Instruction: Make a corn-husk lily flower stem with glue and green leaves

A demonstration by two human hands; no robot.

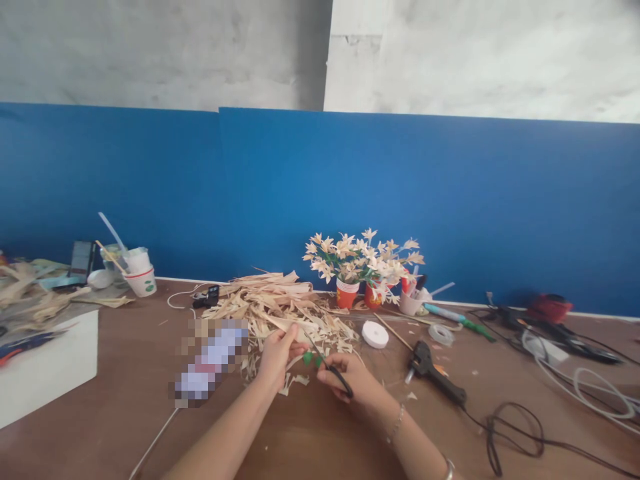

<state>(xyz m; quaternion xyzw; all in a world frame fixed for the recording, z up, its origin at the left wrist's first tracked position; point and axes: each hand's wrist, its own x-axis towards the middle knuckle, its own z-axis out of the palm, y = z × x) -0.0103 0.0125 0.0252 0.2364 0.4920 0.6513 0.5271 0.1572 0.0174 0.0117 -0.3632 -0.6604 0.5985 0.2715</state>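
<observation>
From my remote seat I watch a white box [47,363] far out to the left of the grip, with a paper cup [142,279] behind it on the brown table [125,393]. Left hand [278,357] is pinched shut on a dried husk strip [283,325], held just in front of the heap of dried husks [280,307]. Right hand [345,377], close beside it, is closed around black-handled scissors [334,369] whose blades point at the strip. Beyond the right hand stand potted husk flowers [363,263]; a roll of white tape [375,334] and a black glue gun [435,373] lie further right.
</observation>
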